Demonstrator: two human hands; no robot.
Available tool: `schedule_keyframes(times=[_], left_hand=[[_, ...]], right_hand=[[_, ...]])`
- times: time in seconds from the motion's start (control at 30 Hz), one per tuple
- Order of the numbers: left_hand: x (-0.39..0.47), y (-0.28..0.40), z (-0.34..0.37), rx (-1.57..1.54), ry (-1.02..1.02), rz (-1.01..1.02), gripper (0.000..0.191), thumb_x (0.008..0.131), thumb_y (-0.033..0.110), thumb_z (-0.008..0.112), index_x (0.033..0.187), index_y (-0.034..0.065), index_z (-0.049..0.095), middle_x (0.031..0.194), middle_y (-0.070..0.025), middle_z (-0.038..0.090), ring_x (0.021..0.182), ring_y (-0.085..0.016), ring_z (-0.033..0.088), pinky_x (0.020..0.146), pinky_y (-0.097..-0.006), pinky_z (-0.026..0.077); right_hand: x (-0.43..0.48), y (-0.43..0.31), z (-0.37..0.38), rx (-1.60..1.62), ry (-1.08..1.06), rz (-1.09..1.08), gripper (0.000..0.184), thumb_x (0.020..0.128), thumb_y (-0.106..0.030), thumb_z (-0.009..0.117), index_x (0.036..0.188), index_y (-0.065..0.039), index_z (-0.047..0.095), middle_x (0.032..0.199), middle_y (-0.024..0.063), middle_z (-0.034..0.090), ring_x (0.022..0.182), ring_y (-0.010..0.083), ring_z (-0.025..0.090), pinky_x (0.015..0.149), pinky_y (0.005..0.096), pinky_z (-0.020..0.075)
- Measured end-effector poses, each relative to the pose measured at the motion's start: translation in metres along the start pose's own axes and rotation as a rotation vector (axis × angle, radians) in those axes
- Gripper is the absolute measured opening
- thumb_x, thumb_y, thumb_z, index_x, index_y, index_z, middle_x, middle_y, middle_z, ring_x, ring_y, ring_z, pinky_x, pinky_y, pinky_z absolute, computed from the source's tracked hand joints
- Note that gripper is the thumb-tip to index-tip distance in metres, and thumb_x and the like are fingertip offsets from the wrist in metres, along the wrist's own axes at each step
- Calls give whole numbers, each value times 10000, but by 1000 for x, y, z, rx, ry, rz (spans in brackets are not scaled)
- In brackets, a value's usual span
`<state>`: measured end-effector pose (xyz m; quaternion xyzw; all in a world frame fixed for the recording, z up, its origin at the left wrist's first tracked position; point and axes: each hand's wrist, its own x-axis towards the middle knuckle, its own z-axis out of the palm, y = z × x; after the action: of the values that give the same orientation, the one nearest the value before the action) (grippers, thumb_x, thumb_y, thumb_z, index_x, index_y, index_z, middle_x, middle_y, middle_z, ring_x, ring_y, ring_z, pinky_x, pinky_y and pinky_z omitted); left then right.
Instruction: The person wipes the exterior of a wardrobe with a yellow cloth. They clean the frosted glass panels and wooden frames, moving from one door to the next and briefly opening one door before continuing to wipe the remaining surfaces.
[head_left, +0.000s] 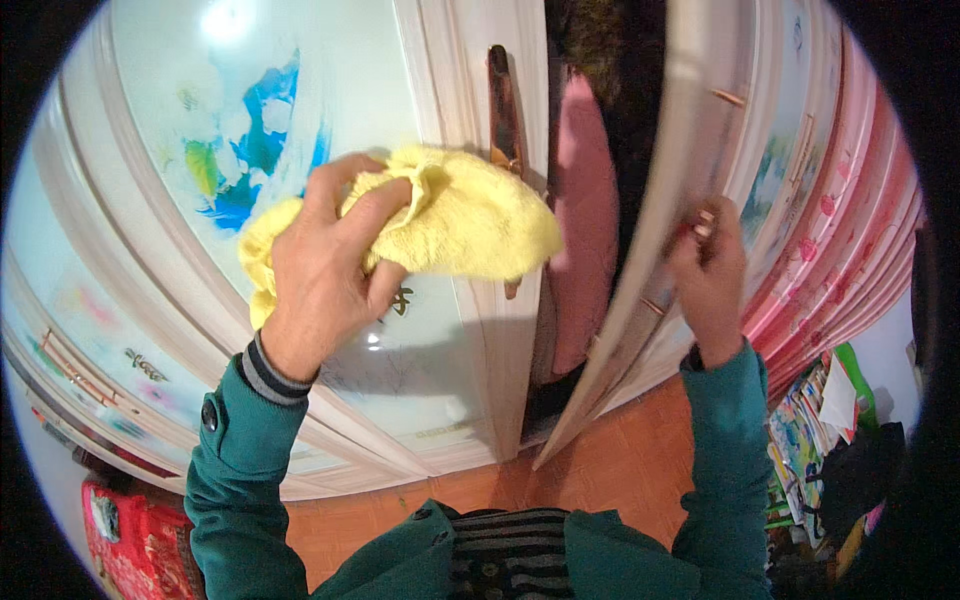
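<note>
My left hand (319, 259) holds a bunched yellow cloth (472, 214) against a pale wardrobe door (352, 97) with a blue floral print. The cloth covers the lower part of that door's long copper-coloured handle (506, 105). To the right, a second wardrobe door (637, 247) stands swung out, seen nearly edge-on. My right hand (709, 274) is curled at its outer face, around the door handle (727, 97); the fingers hide its middle. Between the two doors, a pink cloth item (583, 225) shows inside the dark wardrobe opening (637, 112).
Further wardrobe panels (82, 300) curve away on the left. Pink patterned curtains (832, 217) hang at the right, above stacked books and papers (802, 442) and a black item (862, 472). A red patterned cloth (142, 540) lies at lower left. The floor (607, 457) is orange-brown.
</note>
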<state>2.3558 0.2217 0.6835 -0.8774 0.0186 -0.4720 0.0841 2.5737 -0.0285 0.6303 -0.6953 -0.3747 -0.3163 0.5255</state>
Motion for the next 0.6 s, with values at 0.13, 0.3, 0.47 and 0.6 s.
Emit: schedule_keyframes(times=[0.13, 0.3, 0.47, 0.6], left_hand=[[-8, 9, 18, -603, -208, -266, 484, 743, 137, 599, 1196, -5, 505, 1058, -209, 606, 916, -308, 642, 793, -361, 515], [0, 28, 49, -828, -168, -473, 503, 807, 179, 635, 1233, -35, 475, 1088, -195, 618, 1002, -222, 613, 865, -320, 481], [17, 54, 70, -1074, -167, -747, 470, 885, 158, 618, 1267, -53, 443, 1022, -140, 636, 824, -168, 645, 699, -274, 536], [29, 89, 75, -981, -39, -798, 462, 897, 186, 619, 1251, -65, 459, 1007, -136, 643, 794, -165, 652, 675, -260, 535]], right_hand=[[-32, 21, -53, 186, 131, 163, 254, 896, -65, 480, 1144, -30, 519, 1007, 79, 615, 895, 185, 585, 798, 319, 478], [-66, 77, -121, 220, 280, 123, 378, 944, -146, 498, 1287, 8, 455, 1238, 117, 561, 1095, 216, 550, 942, 343, 432], [-88, 125, -180, 181, 332, 143, 373, 931, -193, 517, 1238, 13, 473, 1179, 131, 564, 1030, 223, 559, 896, 357, 444], [-84, 145, -211, 204, 241, 129, 351, 924, -192, 510, 1205, 17, 480, 1131, 128, 569, 991, 220, 560, 866, 353, 447]])
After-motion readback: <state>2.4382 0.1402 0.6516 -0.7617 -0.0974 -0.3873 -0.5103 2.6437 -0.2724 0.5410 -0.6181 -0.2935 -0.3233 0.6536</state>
